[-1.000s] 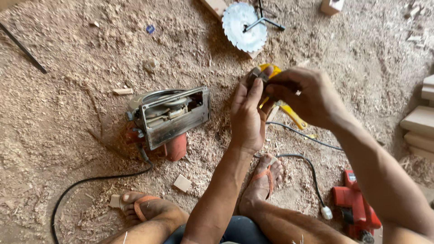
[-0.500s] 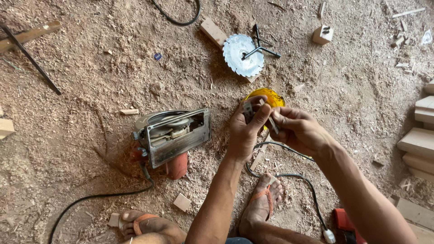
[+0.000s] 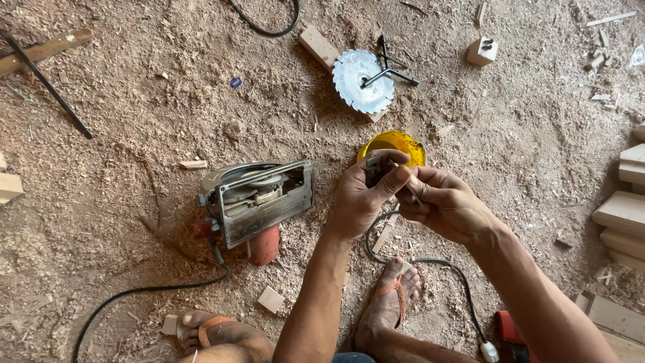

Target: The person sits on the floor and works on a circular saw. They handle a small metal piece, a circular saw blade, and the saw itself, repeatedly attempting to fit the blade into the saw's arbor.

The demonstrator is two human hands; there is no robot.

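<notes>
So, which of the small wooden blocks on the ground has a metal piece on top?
The cube-shaped block at the top right, beyond the saw blade. The other offcuts lie bare.

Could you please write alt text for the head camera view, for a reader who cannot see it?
A seated person's left hand and right hand hold a small dark part above a sawdust floor. A circular saw without blade lies at left, a loose saw blade and yellow lid beyond.

We could not make out the small dark part point(image 3: 373, 170) pinched in our left hand point(image 3: 359, 200); our fingers covered most of it. Our right hand point(image 3: 447, 205) hid the yellow tool point(image 3: 396, 144) partly. The red tool point(image 3: 514, 335) was cut off at the bottom edge.
</notes>
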